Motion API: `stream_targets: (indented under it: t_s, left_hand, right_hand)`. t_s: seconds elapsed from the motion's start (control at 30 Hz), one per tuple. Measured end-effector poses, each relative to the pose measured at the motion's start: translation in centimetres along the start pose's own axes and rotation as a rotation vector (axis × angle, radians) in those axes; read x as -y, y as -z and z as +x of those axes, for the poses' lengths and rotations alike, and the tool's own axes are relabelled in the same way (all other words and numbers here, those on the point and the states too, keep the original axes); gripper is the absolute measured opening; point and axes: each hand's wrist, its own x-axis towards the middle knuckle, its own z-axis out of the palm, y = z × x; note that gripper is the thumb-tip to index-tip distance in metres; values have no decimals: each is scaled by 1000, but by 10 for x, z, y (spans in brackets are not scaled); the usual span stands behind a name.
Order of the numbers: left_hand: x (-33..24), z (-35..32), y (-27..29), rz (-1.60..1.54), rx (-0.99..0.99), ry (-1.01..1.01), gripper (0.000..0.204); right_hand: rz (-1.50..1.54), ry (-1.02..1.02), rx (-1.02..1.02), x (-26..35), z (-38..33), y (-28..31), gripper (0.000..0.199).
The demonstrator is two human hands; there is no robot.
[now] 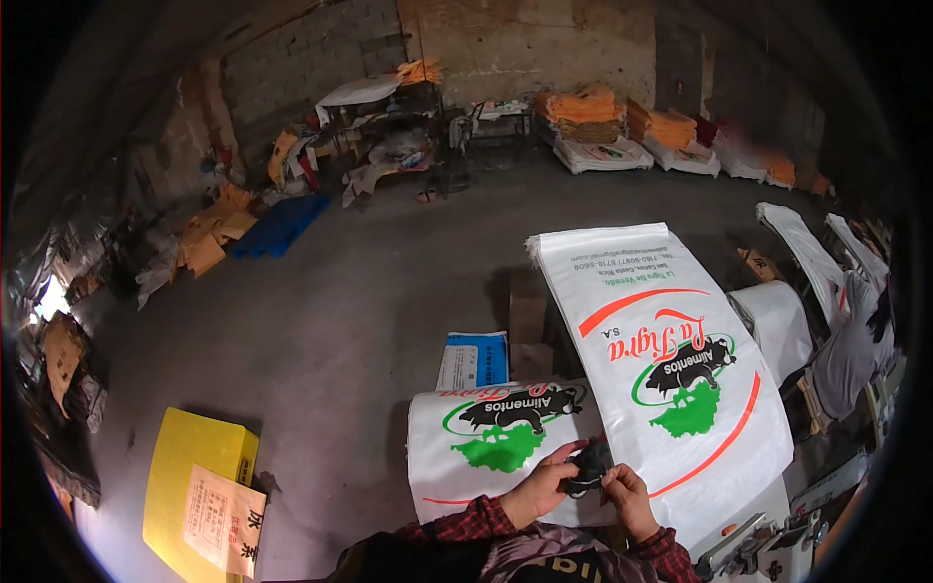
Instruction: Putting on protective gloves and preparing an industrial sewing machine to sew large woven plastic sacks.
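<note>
My left hand (540, 484) grips a small, dark, crumpled thing (587, 464) with a pale edge; I cannot make out its kind. Close by, the fingers of my right hand (630, 496) are pinched together at its right side, and whatever they hold is too small to name. Beneath and beside my hands lie printed white woven sacks. One stack of sacks (653, 255) slopes away on the right, bearing a green, black and red print. A second white sack (437, 480) with a similar print hangs rounded on the left.
A sewing machine-like device (768, 556) stands at the lower right. Beyond the sacks are a blue-and-white package (476, 360) and a brown box (527, 309). A yellow block (185, 457) with a paper sack (222, 520) is at left. Orange sack piles (583, 105) line the back wall.
</note>
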Motion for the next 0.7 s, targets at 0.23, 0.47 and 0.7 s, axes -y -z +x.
stream_targets:
  t_s: [0.23, 0.47, 0.7]
  left_hand:
    - [10, -11, 13, 170, -118, 2, 49]
    - [6, -46, 20, -19, -193, -2, 42]
    - [32, -103, 6, -217, -112, -67, 52]
  right_hand:
    - [200, -268, -60, 23, -16, -32, 9]
    - [246, -156, 114, -39, -4, -22, 8]
    - [81, -223, 282, -81, -1, -26, 10]
